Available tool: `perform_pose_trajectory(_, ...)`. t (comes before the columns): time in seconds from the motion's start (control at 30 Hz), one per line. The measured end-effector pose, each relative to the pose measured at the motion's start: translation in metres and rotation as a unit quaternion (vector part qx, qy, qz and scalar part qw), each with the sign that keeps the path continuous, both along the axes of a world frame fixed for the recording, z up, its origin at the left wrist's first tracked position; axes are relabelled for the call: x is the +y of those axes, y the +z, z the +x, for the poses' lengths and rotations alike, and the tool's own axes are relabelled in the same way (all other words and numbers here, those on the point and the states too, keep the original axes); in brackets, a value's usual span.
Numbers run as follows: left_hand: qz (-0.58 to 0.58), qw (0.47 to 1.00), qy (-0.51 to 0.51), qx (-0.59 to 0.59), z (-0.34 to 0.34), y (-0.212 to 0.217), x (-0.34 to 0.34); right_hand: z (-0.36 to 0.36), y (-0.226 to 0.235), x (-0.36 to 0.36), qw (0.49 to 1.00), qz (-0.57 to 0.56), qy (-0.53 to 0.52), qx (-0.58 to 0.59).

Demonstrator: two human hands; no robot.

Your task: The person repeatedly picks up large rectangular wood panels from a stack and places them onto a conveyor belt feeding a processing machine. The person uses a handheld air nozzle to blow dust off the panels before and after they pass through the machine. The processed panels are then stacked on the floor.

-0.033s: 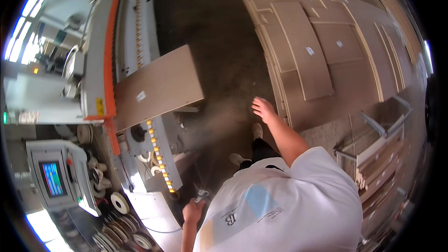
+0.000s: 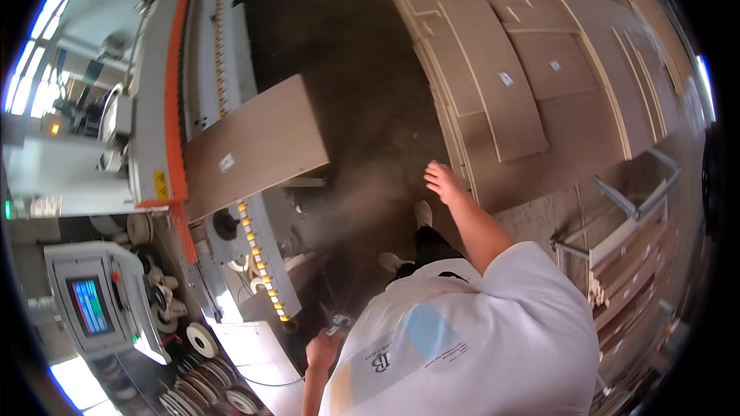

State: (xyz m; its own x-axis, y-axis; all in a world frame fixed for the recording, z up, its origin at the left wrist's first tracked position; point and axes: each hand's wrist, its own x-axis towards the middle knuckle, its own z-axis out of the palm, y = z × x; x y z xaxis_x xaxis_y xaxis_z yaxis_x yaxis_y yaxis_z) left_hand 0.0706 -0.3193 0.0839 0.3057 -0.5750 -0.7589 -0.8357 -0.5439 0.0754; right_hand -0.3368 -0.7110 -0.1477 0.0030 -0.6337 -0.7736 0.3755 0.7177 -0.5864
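Observation:
At the lower middle, my left hand is closed around a small silver air gun, with a thin hose trailing near the wrist. Its nozzle area is blurred. My right hand hangs free beside the stack of panels, fingers stretched out and holding nothing. To the left, a brown panel with a white label lies partly in the edge-banding machine, its near end resting over the yellow roller track. Neither hand touches that panel.
A stack of brown panels fills the right side. Below it stands a metal-framed cart loaded with boards. A control console with a lit screen and several rolls of edging tape are at the lower left. Dark floor runs between.
My right hand has shifted slightly to the right and down in the picture. The machine and panels sit a little further left in view. My left hand keeps its hold.

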Motion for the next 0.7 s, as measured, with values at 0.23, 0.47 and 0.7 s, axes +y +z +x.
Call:
perform_pose_trajectory(0.23, 0.057, 0.99, -0.071, 0.104, -0.01, -0.054, -0.022, -0.2, -0.061, 0.039, 0.977, 0.028, -0.172, 0.124)
perform_pose_trajectory(0.47, 0.117, 0.986, -0.06, 0.105, -0.049, -0.046, -0.082, -0.26, -0.087, -0.013, 0.936, 0.054, -0.346, 0.031)
perform_pose_trajectory(0.7, 0.11, 0.985, 0.04, 0.128, -0.057, -0.074, -0.068, -0.268, -0.083, -0.035, 0.884, 0.07, -0.457, -0.07)
